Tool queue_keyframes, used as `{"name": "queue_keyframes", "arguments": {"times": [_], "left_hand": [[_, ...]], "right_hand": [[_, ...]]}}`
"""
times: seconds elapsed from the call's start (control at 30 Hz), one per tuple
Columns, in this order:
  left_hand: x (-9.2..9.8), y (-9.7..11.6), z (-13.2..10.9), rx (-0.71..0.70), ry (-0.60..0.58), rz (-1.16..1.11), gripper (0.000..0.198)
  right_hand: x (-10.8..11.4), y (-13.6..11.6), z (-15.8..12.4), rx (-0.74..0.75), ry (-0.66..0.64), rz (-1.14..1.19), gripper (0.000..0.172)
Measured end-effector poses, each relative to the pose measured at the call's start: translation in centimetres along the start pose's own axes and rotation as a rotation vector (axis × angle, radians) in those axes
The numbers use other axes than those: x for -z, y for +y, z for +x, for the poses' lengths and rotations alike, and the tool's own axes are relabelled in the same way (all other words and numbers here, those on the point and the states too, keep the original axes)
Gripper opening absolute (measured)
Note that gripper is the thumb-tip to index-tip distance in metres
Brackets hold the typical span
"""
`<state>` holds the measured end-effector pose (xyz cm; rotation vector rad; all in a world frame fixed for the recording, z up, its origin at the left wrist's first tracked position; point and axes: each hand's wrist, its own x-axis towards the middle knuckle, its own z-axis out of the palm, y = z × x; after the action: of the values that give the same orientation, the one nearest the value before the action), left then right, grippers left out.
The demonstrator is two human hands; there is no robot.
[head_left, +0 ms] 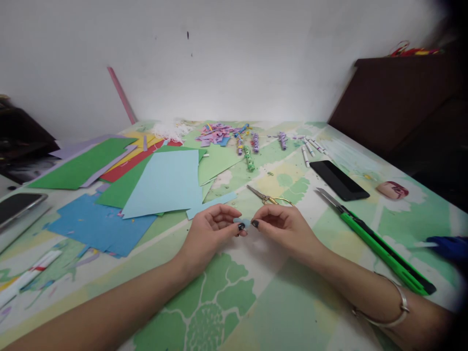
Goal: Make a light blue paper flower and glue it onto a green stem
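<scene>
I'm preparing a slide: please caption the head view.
Left hand and right hand pinch a small light-blue piece, gold-handled scissors just beyond, green cutter to the right.

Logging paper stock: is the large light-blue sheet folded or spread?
Spread: the large light-blue sheet lies over green paper, no fold visible across its face.

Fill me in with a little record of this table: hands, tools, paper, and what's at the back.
Left hand: pinching a small pale-blue piece
Right hand: fingertips pinched at the piece's other side
Tools: scissors just beyond the hands; green cutter at right
Paper: large pale-blue sheet at left, overlapping green sheets
Back: heap of cut strips, green patterned roll
</scene>
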<state>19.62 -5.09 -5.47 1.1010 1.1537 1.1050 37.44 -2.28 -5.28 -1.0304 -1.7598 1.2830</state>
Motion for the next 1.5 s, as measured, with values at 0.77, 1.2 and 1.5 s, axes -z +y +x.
{"name": "queue_keyframes", "arguments": {"times": [0.77, 1.2, 1.5], "left_hand": [[0.4, 0.2, 0.5, 0.002, 0.044, 0.015, 0.021], [0.8, -1.7, 0.8, -0.312, 0.075, 0.525, 0.011], [0.9, -2.0, 1.0, -0.311, 0.488, 0.562, 0.011]], "right_hand": [[3.1, 1.2, 2.0, -0.052, 0.116, -0.176, 0.017], [7.0, 4.3, 4.1, -0.095, 0.395, -0.720, 0.016], [7.3, 5.3, 3.6, -0.088, 0.428, -0.753, 0.022]]}}
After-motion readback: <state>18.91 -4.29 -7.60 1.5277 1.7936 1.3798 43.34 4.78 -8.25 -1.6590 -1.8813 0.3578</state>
